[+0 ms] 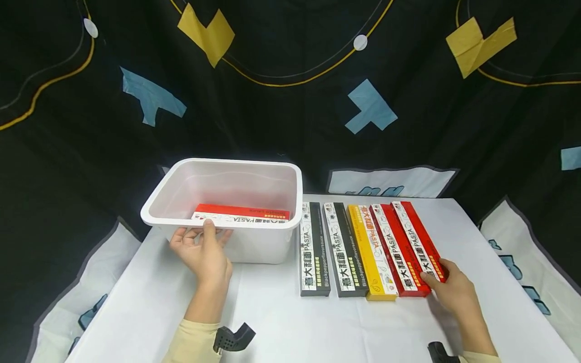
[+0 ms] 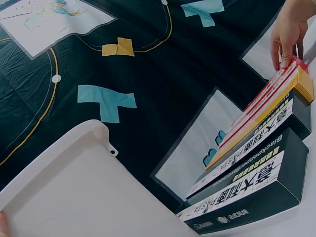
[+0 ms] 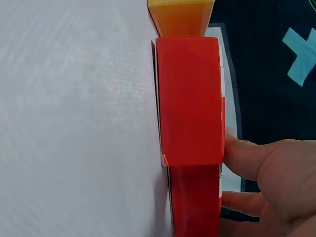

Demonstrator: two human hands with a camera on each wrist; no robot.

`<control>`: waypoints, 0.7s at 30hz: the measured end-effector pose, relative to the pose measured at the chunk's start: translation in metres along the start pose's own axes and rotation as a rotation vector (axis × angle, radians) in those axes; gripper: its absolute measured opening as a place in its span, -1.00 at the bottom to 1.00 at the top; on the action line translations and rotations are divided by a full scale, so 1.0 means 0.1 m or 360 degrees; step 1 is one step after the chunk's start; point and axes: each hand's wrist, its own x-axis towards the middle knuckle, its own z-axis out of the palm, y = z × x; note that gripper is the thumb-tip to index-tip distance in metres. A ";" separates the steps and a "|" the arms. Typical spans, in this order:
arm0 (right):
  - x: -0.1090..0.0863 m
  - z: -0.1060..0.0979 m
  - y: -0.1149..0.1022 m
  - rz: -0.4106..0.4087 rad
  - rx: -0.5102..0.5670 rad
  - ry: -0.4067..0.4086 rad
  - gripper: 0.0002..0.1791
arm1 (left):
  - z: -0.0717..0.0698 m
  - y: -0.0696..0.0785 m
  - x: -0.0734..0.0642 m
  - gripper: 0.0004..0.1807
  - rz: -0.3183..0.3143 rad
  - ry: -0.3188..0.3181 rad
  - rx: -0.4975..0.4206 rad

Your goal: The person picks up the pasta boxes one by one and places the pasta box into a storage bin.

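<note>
My left hand (image 1: 204,254) grips the front rim of a white plastic bin (image 1: 254,242), thumb at the rim and fingers beneath it. Inside the bin lies a red and white pasta box (image 1: 245,212). On the table, my right hand (image 1: 456,290) holds the near end of the rightmost red pasta box (image 1: 419,237), thumb on the left and fingers on the right. Beside it lie another red pasta box (image 1: 395,247), a yellow pasta box (image 1: 367,242) and two black pasta boxes (image 1: 323,252) (image 1: 349,242). In the right wrist view, the thumb touches the red box's printed side.
The boxes lie side by side to the bin's right, on a white-covered table (image 1: 281,312). A black cloth (image 1: 281,121) with blue and yellow patches hangs behind the table. Dark wrist devices (image 1: 233,338) sit by both sleeves.
</note>
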 end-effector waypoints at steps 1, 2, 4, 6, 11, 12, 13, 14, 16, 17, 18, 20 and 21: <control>0.00 -0.01 0.02 0.0006 -0.0004 0.0013 0.01 | 0.00 0.00 0.00 -0.45 -0.0003 -0.0004 0.0007; 0.00 -0.01 0.04 0.0017 -0.0007 0.0032 0.00 | -0.01 0.00 0.00 -0.44 -0.0009 -0.0007 0.0011; -0.01 -0.03 0.08 0.0029 -0.0006 0.0075 -0.03 | -0.01 0.00 -0.01 -0.43 -0.0013 -0.0012 0.0017; -0.01 -0.04 0.12 0.0042 -0.0004 0.0111 -0.04 | -0.01 0.00 -0.01 -0.43 -0.0016 -0.0014 0.0022; 0.08 0.01 0.21 -0.0009 -0.0047 0.0145 -0.03 | 0.01 0.00 0.01 -0.43 -0.0013 -0.0003 0.0028; 0.12 0.03 0.22 -0.0022 -0.0050 0.0151 -0.01 | 0.02 0.00 0.01 -0.43 -0.0012 -0.0005 0.0027; 0.15 0.06 0.24 -0.0043 -0.0055 0.0167 -0.01 | 0.02 0.00 0.01 -0.43 -0.0013 -0.0007 0.0026; 0.18 0.10 0.26 -0.0060 -0.0060 0.0190 -0.01 | 0.02 0.00 0.01 -0.43 -0.0015 -0.0006 0.0027; 0.21 0.14 0.29 -0.0058 -0.0024 0.0238 -0.02 | 0.02 0.01 0.01 -0.43 -0.0020 -0.0012 0.0029; 0.22 0.16 0.29 -0.0046 0.0010 0.0264 -0.03 | 0.02 0.01 0.01 -0.43 -0.0023 -0.0014 0.0033; 0.22 0.17 0.29 -0.0031 0.0047 0.0291 -0.04 | 0.01 0.01 0.00 -0.43 -0.0027 -0.0018 0.0037; 0.21 0.19 0.29 0.0026 0.0124 0.0335 -0.04 | 0.00 0.01 0.00 -0.43 -0.0031 -0.0018 0.0049; 0.19 0.19 0.28 0.0064 0.0175 0.0355 -0.04 | 0.00 0.01 -0.01 -0.42 -0.0033 -0.0019 0.0053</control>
